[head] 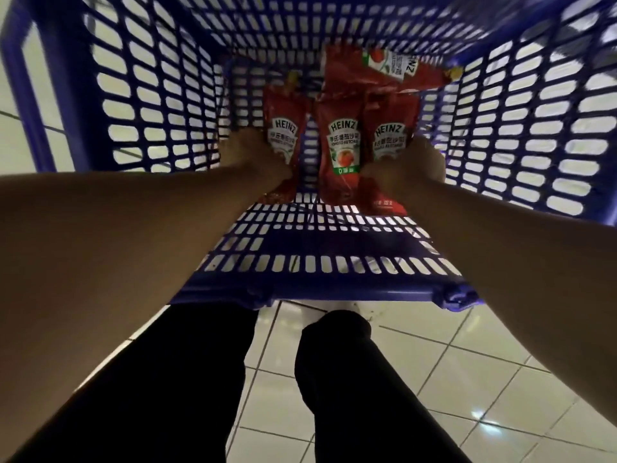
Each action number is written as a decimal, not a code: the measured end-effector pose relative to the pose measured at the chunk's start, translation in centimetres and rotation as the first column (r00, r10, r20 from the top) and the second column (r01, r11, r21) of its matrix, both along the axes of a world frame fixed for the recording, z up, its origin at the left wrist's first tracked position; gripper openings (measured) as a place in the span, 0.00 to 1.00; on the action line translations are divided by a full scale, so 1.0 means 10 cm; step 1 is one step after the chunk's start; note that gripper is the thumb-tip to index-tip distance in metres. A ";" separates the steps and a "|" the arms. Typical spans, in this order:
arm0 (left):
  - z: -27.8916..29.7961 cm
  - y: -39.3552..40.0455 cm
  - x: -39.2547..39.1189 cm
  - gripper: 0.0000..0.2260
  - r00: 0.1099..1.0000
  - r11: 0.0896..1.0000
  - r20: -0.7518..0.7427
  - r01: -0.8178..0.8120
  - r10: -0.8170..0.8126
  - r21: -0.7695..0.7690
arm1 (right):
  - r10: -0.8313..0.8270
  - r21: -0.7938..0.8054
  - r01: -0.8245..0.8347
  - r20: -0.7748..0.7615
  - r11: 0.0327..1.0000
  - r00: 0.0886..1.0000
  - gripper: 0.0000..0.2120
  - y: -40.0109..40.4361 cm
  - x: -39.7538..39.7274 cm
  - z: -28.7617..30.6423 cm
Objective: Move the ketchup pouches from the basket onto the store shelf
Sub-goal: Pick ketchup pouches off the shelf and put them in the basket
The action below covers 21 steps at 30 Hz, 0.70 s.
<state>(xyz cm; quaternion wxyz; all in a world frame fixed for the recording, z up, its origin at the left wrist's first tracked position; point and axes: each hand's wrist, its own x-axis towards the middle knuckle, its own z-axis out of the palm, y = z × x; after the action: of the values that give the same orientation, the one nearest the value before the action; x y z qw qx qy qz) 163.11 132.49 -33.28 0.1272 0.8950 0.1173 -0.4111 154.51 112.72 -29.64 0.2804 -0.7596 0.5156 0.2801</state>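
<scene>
Here, both hands reach down into the blue basket (pixel 160 105), each at a red ketchup pouch. The left hand (pixel 253 155) grips the left pouch (pixel 283 135) from its 9 o'clock side, fingers hidden behind the pack. The right hand (pixel 420 162) is on the right pouch (pixel 390 135) at that pouch's 4 o'clock corner; its fingers are curled under the pack, so it appears to hold it, though the grip itself is out of sight. The two hands are well apart, with the middle pouch (pixel 339 152) standing free between them.

All three upright pouches show a white keystone label reading "HEINZ", with a line of Chinese characters below it and "TOMATO KETCHUP" in small print; the middle one also carries a tomato picture and a green band with white marks too blurred to read. A fourth pouch (pixel 377 71) lies flat at 12 o'clock from the others, its label turned upside down, a "NZ" fragment readable at its right end.

The pouches sit at the far end of the basket floor. The slotted walls rise at 9, 12 and 3 o'clock around them, close on the right pouch's side, with more room at 9 o'clock of the left pouch. At 6 o'clock the near rim (pixel 317 292) lies below the forearms, then dark trouser legs (pixel 334 379) and white floor tiles (pixel 467 379). The store shelf is not in view.
</scene>
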 end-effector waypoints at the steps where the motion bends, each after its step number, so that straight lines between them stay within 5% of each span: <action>1: 0.03 -0.01 0.01 0.25 1.000 1.000 0.002 -0.009 0.009 -0.023 | -0.010 0.029 0.010 -0.010 1.000 1.000 0.37 -0.03 0.00 0.04; 3: 0.13 -0.04 0.03 0.21 0.997 0.990 -0.069 -0.039 0.030 -0.137 | -0.153 0.219 0.163 -0.060 0.962 0.986 0.33 -0.09 0.00 0.16; 6: 0.41 -0.01 0.06 0.20 0.910 0.919 -0.378 -0.288 0.174 -0.271 | -0.341 0.557 0.391 -0.196 0.733 0.919 0.24 -0.18 -0.01 0.54; 9: 0.94 0.06 0.09 0.21 0.744 0.811 -0.594 -0.530 0.306 -0.246 | -0.403 0.659 0.440 -0.221 0.609 0.888 0.16 -0.24 -0.06 1.10; 11: 1.43 0.13 0.10 0.26 0.697 0.767 -0.659 -0.578 0.284 -0.280 | -0.465 0.689 0.462 -0.202 0.558 0.862 0.22 -0.25 -0.08 1.59; 15: 2.69 0.21 0.17 0.34 0.693 0.718 -0.698 -0.578 0.182 -0.387 | -0.528 0.744 0.391 -0.061 0.542 0.847 0.30 -0.17 -0.04 2.76; 21: 4.96 0.22 0.33 0.22 0.797 0.609 -0.598 -0.520 0.091 -0.600 | -0.554 0.718 0.232 0.250 0.657 0.794 0.13 0.02 0.06 4.74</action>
<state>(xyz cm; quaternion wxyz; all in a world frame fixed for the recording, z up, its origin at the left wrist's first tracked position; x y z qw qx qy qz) 166.40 134.64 16.28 0.5136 0.5859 0.1273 -0.6138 155.06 112.87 17.80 0.6935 -0.5204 0.4611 0.1888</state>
